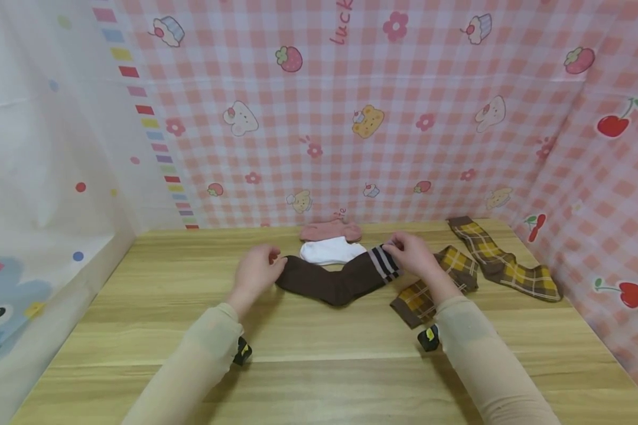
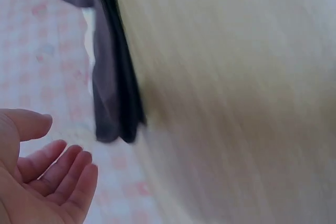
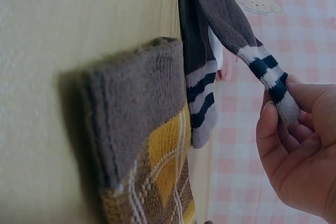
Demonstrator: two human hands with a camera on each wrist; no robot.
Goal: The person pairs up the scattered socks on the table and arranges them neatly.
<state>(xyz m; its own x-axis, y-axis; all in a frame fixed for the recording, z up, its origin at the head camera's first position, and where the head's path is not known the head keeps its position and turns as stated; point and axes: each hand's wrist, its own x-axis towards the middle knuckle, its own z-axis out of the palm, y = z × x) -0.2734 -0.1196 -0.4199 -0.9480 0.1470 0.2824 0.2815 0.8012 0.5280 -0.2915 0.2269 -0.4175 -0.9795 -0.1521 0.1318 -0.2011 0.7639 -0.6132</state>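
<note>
Dark brown socks [image 1: 308, 282] with grey-and-black striped cuffs lie bent in the middle of the table. My right hand [image 1: 413, 255] pinches a striped cuff [image 3: 270, 74]. In the right wrist view that upper sock [image 3: 223, 11] is raised at the cuff, apart from a second striped cuff [image 3: 200, 98] below it. At the toe end is my left hand [image 1: 256, 273]. The left wrist view shows its fingers [image 2: 68, 177] loosely bent, with a gap to the brown toes [image 2: 113, 124] and nothing held.
A white sock [image 1: 326, 251] and pink socks [image 1: 319, 231] lie behind the brown ones. One yellow-brown plaid sock [image 1: 416, 302] is folded under my right forearm; another [image 1: 510, 267] stretches out at the right. Patterned cloth [image 1: 319, 147] stands along the table's back edge.
</note>
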